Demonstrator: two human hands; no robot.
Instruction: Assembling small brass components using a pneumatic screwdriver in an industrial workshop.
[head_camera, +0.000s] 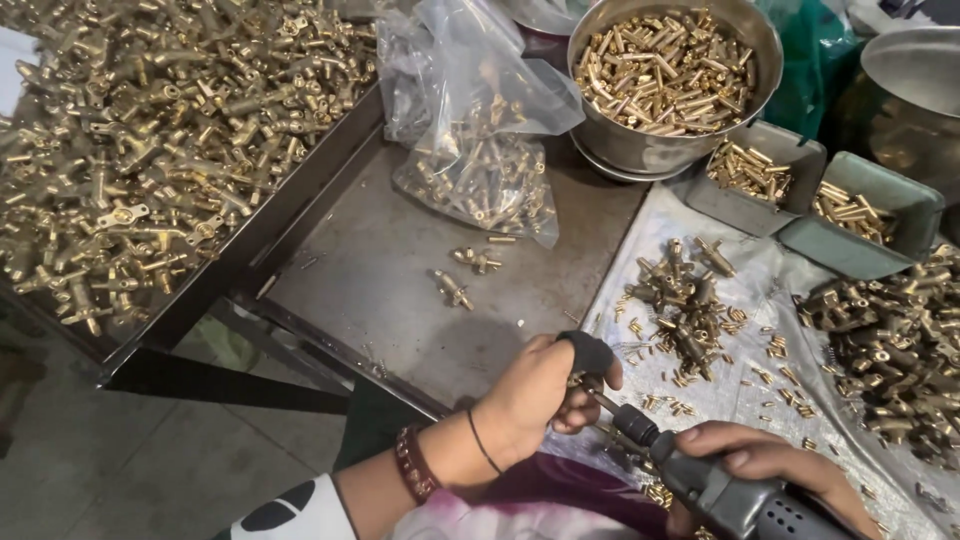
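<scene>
Our left hand pinches a small brass fitting, fingers closed around it, thumb in a black cover. Our right hand grips a grey power screwdriver, its bit touching the fitting. Loose brass screws lie on the steel table just beyond. If the bit slips off, we judge it could jab the thumb.

Brass parts heaped all round a metal workbench

A tray of brass fittings fills the far left; a clear plastic bag of parts lies right of it, a steel bowl of brass pins farther right, with two grey-green bins just beside it.
</scene>
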